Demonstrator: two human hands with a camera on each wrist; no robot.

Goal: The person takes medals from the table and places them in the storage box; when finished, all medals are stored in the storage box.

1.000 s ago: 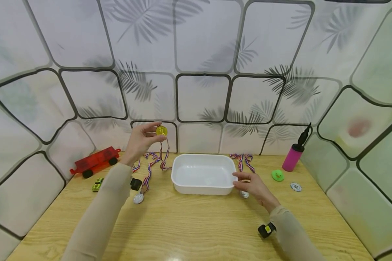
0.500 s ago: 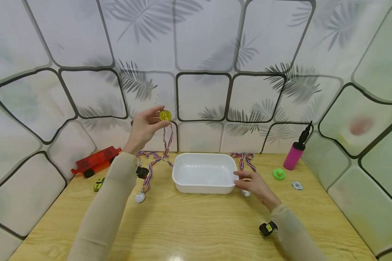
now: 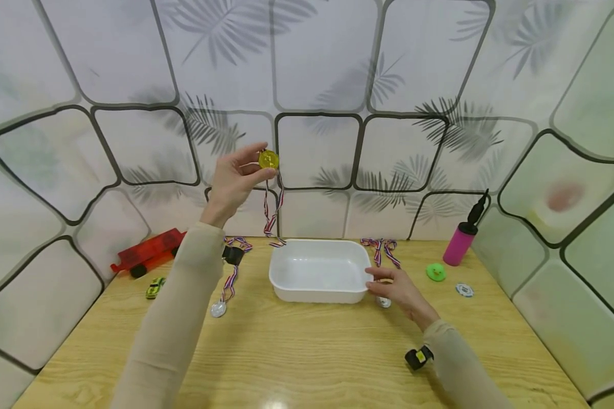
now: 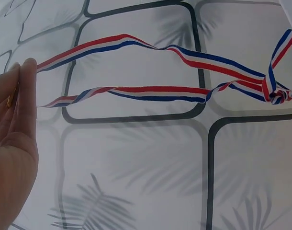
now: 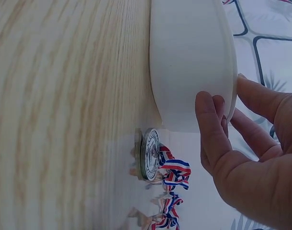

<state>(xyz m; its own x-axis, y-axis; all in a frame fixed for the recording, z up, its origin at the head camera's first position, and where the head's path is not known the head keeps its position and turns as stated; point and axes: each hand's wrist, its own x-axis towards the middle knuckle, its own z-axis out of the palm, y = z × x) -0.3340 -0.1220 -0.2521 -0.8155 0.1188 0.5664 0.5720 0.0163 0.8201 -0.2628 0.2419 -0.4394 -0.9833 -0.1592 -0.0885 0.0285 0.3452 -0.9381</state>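
My left hand (image 3: 236, 180) holds up a gold medal (image 3: 268, 160) between thumb and fingers, well above the table. Its red, white and blue ribbon (image 4: 160, 93) hangs in two strands, knotted lower down, with the end near the back-left rim of a white plastic basin (image 3: 319, 296). Only a sliver of the medal shows in the left wrist view. At the basin's right end, my right hand (image 3: 396, 291) holds the rim, thumb on the outer wall and fingers over the edge. A silver medal (image 5: 151, 154) with a striped ribbon lies just below that hand.
Another silver medal (image 3: 218, 309) lies left of the basin. Farther left are a red toy trailer (image 3: 148, 251) and a small yellow-green car (image 3: 155, 288). On the right stand a pink pump (image 3: 459, 245), a green duck (image 3: 436, 272) and a poker chip (image 3: 464, 290). A patterned wall closes the back.
My left hand has risen and moved right with the gold medal, and its ribbon has lifted off the table. My right hand has stayed at the basin's rim.
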